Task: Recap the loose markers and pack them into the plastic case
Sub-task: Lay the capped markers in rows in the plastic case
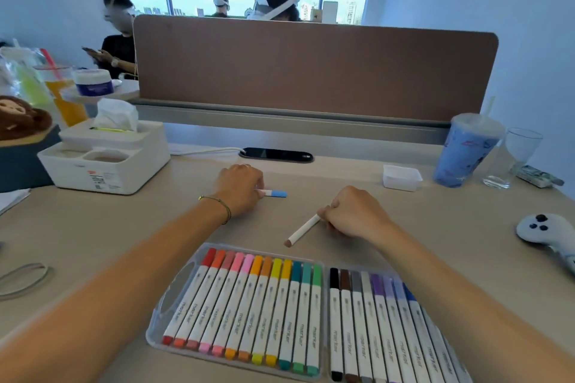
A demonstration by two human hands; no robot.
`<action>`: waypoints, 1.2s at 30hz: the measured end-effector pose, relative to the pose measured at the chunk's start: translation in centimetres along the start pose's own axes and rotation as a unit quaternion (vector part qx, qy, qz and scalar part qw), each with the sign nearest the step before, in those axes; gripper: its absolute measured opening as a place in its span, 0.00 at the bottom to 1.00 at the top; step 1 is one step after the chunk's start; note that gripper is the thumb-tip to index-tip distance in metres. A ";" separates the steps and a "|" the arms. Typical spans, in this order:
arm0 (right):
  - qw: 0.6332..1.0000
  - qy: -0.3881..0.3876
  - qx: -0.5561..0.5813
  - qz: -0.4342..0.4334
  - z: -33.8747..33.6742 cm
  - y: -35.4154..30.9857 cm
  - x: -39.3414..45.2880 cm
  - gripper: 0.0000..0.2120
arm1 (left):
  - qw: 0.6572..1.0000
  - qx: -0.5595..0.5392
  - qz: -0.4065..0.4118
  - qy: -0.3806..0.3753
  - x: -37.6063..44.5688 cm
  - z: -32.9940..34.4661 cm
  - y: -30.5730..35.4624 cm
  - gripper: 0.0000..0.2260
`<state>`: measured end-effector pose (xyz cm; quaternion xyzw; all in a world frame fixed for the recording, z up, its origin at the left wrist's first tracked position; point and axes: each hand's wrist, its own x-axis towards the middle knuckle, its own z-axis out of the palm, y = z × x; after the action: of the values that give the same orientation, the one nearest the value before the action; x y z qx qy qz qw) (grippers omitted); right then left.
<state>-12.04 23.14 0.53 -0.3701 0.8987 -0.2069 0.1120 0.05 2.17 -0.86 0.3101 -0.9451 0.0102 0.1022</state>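
Note:
The clear plastic case (pixel 161 311) lies open at the desk's near edge, both halves filled with rows of several capped markers. Beyond it, my left hand (pixel 239 190) curls over a white marker with a light blue cap (pixel 275 193) that lies flat on the desk; only the cap end shows past my fingers. My right hand (pixel 354 211) grips one end of a white marker with a brown end (pixel 301 232), which slants down-left toward the case. The gripped end is hidden in my fist.
A white tissue-box organiser (pixel 105 165) stands at the left, a small white tub (pixel 401 178), a blue lidded cup (pixel 466 152) and a glass (pixel 510 158) at the right. A white controller (pixel 541 230) lies at the right edge. A brown divider (pixel 311 71) closes the back.

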 end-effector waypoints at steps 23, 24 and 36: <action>0.941 -0.100 0.310 0.094 -4.3 1.5 -6.1 0.14 | 0.812 -0.568 0.011 -0.133 -9.2 -5.4 7.9 0.18; 0.940 -0.101 0.312 0.097 -4.9 2.6 -7.2 0.12 | 0.812 -0.565 0.019 -0.144 -9.7 -5.5 9.0 0.19; 0.924 -0.048 0.345 0.157 -8.4 13.5 -14.9 0.10 | 0.820 -0.520 0.084 -0.225 -14.8 -4.4 22.0 0.23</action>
<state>-12.91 44.83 2.57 -0.1726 0.8121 -0.4657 0.3063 -0.42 28.99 1.44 0.1243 -0.8289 -0.5445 0.0313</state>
